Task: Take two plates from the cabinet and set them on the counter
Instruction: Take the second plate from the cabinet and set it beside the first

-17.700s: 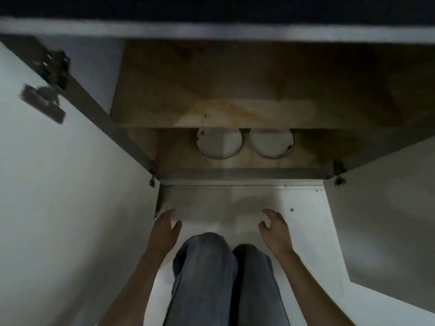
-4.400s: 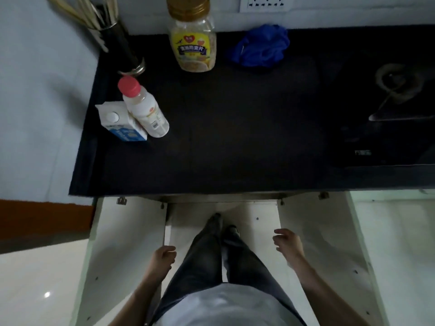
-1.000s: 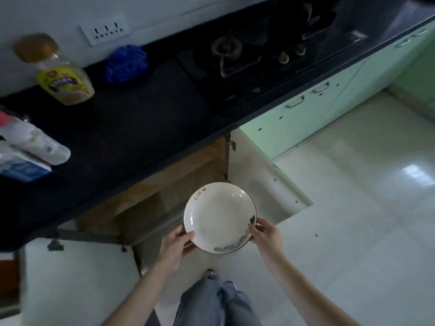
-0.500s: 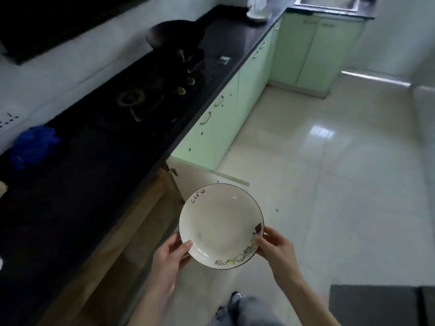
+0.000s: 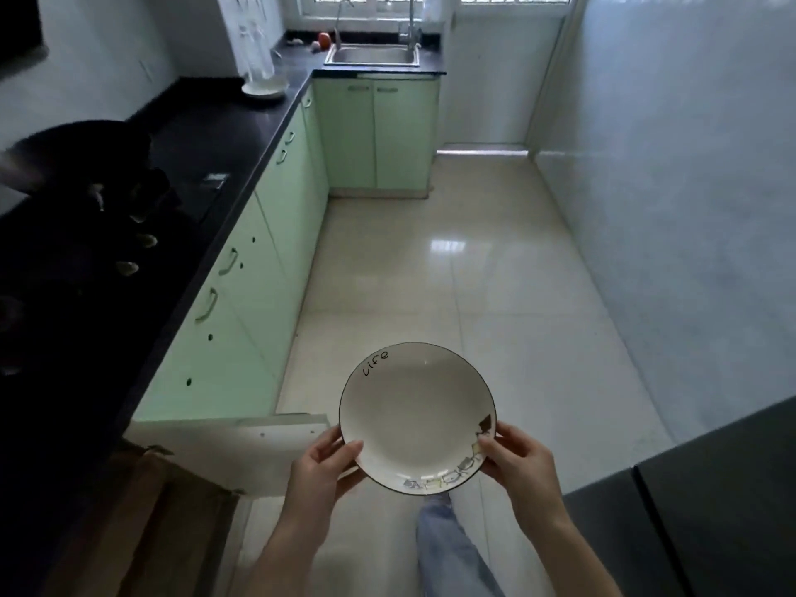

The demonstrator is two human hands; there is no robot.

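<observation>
While held level above the tiled floor [image 5: 495, 295], the white plate [image 5: 415, 417] is gripped at its near edge by both hands. The left hand [image 5: 321, 471] pinches the left rim, thumb on top and fingers curled beneath. The right hand [image 5: 521, 467] clamps the right rim the same way, its thumb beside the printed drawing. Whether a second plate lies underneath cannot be told. Below the plate, a leg in jeans [image 5: 448, 549] shows. Left of the hands, a white cabinet door [image 5: 241, 441] stands open, with the brown cabinet interior [image 5: 142, 510] beside it. Farther on, pale green cupboards [image 5: 241, 303] run under the black counter [image 5: 224, 122], well apart from the plate. A dark wok [image 5: 82, 144] sits on the counter at left. At the far end, a white dish [image 5: 263, 87] rests on the counter, and a steel sink [image 5: 372, 55] lies below the window.
</observation>
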